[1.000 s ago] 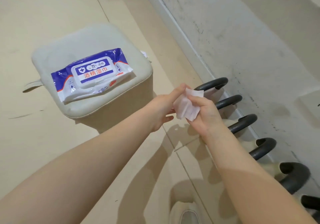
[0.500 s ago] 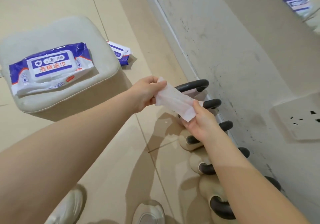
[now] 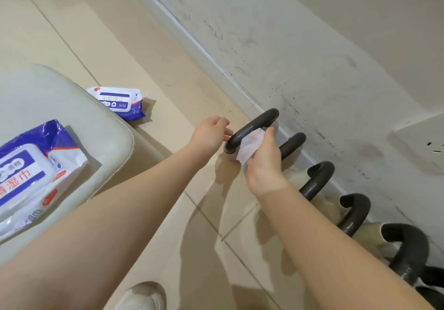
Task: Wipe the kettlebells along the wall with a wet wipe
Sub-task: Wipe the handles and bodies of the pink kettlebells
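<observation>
Wipe pack (image 3: 31, 177) on cushion (image 3: 72, 108) far left. Left hand (image 3: 211, 132) loosely curled, empty, fingertips at first kettlebell handle (image 3: 254, 127). Right hand (image 3: 262, 163) closed on wet wipe (image 3: 249, 147), pressing it against that handle by the wall (image 3: 312, 57).

A pale grey-green cushioned stool (image 3: 79, 122) stood on the beige tiled floor (image 3: 134, 52) at the left. A blue-and-white wet-wipe pack (image 3: 36, 175) with red characters lay on the stool top. A second wet-wipe pack (image 3: 120, 102) lay on the floor just beside the stool's far edge. The scuffed white wall (image 3: 300, 52) carried a white skirting board (image 3: 192, 45) and a wall socket (image 3: 422, 144). A white shoe (image 3: 141, 296) showed at the bottom edge.
</observation>
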Available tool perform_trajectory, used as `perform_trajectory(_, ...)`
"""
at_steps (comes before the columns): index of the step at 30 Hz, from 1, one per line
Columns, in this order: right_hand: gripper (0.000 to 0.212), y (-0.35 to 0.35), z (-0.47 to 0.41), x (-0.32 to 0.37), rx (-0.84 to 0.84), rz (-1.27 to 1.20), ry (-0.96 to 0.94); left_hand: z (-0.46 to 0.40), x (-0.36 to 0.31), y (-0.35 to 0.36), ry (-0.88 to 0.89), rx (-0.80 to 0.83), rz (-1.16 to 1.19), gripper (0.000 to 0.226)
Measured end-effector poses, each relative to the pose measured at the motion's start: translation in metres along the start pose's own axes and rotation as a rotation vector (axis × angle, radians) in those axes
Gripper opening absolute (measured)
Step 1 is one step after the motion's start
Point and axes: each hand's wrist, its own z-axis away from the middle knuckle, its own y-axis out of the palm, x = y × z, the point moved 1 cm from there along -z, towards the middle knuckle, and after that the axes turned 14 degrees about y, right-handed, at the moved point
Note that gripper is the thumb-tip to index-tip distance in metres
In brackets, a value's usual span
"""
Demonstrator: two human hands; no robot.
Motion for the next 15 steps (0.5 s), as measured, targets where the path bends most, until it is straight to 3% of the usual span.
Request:
perform_trajectory(3,0.058,0.008,-0.001,-0.014,0.147,-0.199,0.020,-0.008,0.008,-0.013,-0.064,0.056,0.101,0.031)
perform_trajectory(7,0.023,0.009,0.000,-0.028,-0.019,-0.392,-0.096,-0.002,0.018,-0.015,-0.148,0.061,0.200,0.026)
perform_trajectory(10,0.017,0.023,-0.011,-0.046,-0.162,-0.114,-0.262,0.001,0.025,-0.016,-0.208,0.036,0.344,0.027)
perform_trajectory(14,0.001,0.043,-0.032,-0.064,-0.244,0.185,-0.322,-0.001,0.032,-0.019,-0.131,0.045,0.282,0.047)
perform_trajectory(15,0.007,0.045,-0.037,-0.063,-0.272,0.241,-0.328,-0.003,0.033,-0.022,-0.136,0.048,0.279,0.051)
